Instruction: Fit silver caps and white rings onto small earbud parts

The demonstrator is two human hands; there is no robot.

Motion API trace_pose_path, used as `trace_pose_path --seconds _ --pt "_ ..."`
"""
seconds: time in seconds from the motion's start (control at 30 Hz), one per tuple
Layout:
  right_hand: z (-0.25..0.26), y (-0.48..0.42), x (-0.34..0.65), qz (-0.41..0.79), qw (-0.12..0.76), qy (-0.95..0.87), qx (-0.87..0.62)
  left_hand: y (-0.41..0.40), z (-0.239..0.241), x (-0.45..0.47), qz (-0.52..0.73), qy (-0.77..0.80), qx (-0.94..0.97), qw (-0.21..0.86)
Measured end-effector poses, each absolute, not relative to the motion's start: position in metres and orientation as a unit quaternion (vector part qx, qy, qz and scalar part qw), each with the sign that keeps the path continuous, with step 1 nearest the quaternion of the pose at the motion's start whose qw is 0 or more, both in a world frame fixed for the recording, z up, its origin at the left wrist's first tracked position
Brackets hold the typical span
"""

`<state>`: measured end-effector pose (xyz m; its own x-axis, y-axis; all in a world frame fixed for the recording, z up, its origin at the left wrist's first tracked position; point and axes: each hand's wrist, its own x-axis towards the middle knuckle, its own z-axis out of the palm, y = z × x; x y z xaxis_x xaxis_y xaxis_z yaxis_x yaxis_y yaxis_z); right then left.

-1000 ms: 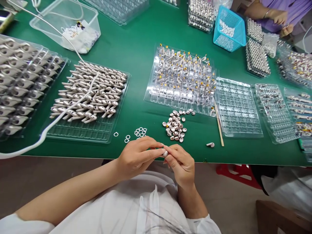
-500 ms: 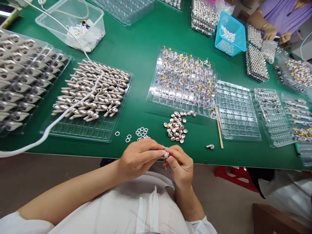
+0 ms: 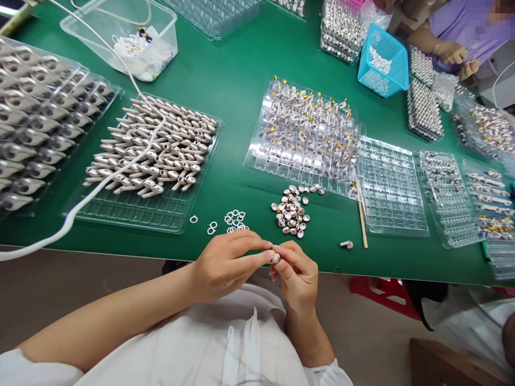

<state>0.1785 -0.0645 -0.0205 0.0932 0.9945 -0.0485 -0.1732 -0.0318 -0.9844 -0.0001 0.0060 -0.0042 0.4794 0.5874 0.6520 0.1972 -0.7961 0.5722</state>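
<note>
My left hand and my right hand meet at the near edge of the green table. Both pinch one small white and silver earbud cap between their fingertips. Just beyond them lies a heap of similar small caps and a scatter of small white rings. A single white earbud piece lies to the right of the hands, beside a thin wooden stick.
A clear tray of white earbud stems sits at left with a white cable across it. More clear trays hold parts in the middle and right. A blue basket stands far back. Another person's hands work at the top right.
My hands have stayed pinched on the small cap with only slight finger shifts. The view has tilted a little, so the table contents sit slightly differently in the picture.
</note>
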Motion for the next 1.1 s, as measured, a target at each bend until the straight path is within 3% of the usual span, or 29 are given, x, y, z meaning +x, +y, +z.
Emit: trace_pose_path --seconds 1.1 --pt "-0.0122 -0.0616 0.186 0.47 0.523 -0.517 -0.488 0.0054 -0.0019 -0.0024 0.433 0.229 0.848 0.203"
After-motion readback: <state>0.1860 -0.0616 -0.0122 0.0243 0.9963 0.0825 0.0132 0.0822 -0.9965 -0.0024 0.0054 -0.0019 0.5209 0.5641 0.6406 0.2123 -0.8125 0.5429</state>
